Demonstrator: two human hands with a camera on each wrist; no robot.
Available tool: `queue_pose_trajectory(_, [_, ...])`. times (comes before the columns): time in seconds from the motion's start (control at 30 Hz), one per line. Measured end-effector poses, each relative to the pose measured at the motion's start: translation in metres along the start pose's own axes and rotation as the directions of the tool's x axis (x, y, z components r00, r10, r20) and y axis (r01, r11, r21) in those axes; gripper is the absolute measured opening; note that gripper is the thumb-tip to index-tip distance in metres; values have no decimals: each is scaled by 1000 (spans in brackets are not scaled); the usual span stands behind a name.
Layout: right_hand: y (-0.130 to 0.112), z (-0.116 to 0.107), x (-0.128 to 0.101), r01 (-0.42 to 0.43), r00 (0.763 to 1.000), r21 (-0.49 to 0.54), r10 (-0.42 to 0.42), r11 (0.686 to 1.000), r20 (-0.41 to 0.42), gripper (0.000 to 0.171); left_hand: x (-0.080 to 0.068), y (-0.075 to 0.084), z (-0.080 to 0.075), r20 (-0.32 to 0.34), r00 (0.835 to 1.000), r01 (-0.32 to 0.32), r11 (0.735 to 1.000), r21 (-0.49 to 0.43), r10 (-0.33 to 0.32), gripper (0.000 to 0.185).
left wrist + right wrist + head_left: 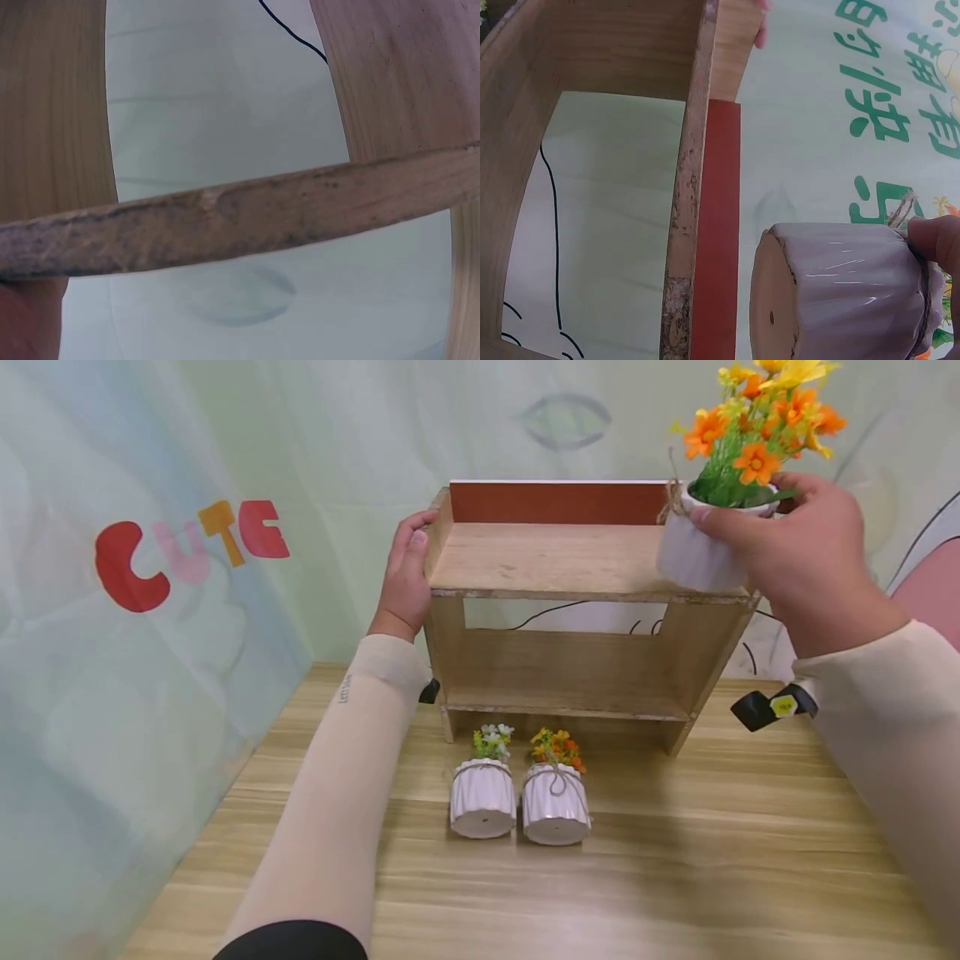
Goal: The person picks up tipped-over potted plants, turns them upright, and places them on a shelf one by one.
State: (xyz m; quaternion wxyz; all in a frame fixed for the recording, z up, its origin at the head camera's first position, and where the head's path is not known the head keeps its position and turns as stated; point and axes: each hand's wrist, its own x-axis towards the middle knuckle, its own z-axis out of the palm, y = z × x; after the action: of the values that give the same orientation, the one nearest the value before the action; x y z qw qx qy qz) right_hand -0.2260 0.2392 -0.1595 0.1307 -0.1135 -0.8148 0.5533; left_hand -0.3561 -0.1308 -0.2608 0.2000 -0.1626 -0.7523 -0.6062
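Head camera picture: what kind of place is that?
Probably a cheerful decorated corner indoors: there's a pale backdrop with colourful letters spelling CUTE, a wood-grained tabletop and a little wooden shelf.

Long, cream and mostly plain: that was what you wore.
Your left sleeve [318, 810] bore small dark lettering [345, 688] (too small to read surely) and met black material [296, 941] toward the elbow; your right sleeve [892, 743] looked plain. A small black piece [430, 692] showed by the left cuff [390, 662], an angular black fitting [753, 711] with a yellow sticker [783, 706] by the right cuff [855, 647].
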Motion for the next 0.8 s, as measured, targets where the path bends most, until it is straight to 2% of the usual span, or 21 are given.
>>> queue_pose_trajectory(0.1, [-4, 3, 3, -11, 1000, 10, 11, 1000, 1, 114, 0, 0, -1, -5, 1000, 2, 1000, 3, -2, 48])
queue_pose_trajectory(0.33, [-9, 10, 14, -1, 1000, 9, 1, 1000, -10, 104, 0, 1, -2, -7, 1000, -5, 1000, -9, 5, 47])
queue_pose_trajectory(0.5, [-11, 14, 21, -19, 1000, -15, 19, 1000, -14, 104, 0, 1, -3, -11, 1000, -14, 1000, -18, 13, 47])
queue_pose_trajectory(0.8, [-4, 15, 36, -86, 996, -105, 83, 991, -37, 114, -1, 1, -1, -6, 1000, -6, 1000, -16, 6, 48])
